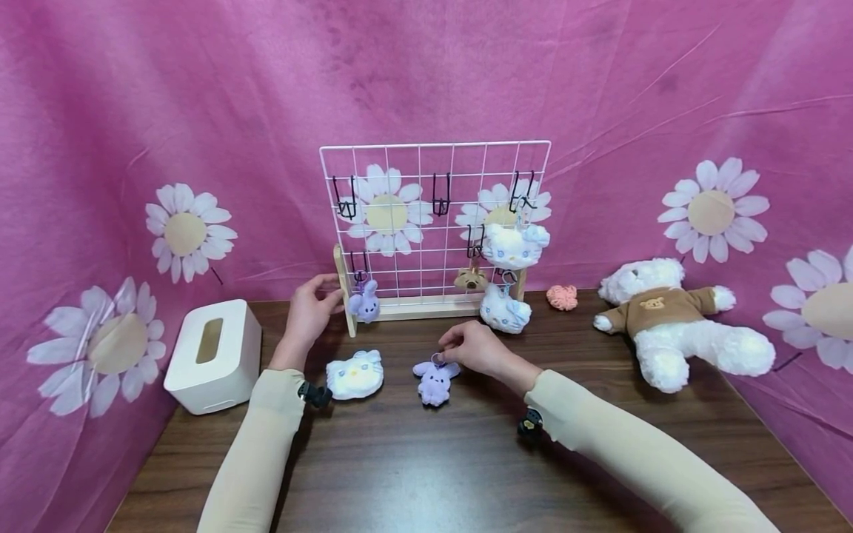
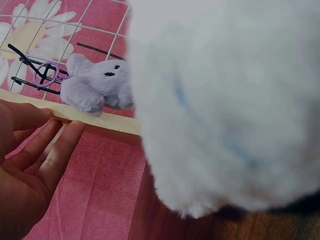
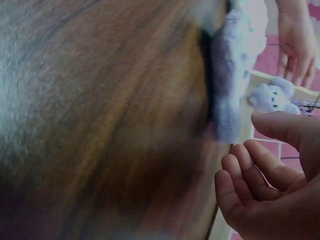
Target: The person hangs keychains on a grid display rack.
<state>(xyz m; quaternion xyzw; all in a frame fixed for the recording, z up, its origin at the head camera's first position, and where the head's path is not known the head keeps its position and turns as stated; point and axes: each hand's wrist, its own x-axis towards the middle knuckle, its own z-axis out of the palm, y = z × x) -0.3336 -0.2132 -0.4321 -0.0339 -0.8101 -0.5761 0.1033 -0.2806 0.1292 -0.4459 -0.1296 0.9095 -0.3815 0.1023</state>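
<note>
Near the lilac plush bunny point(image 1: 435, 388), only the wrist view shows your right grip point(image 3: 280, 200) parted; your relaxed left grip point(image 1: 313, 307) touches the pale wooden post point(image 2: 112, 122).

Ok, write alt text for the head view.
Right hand at the top of a purple bunny on a table, left hand gripping a rack hung with plush charms. A white cat lies beside the bunny, a tissue box at left, a teddy at right.

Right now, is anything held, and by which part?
Left grip: the rack, by its wooden side post. Right grip: at the nearer rabbit's ring; hold unclear.
</note>
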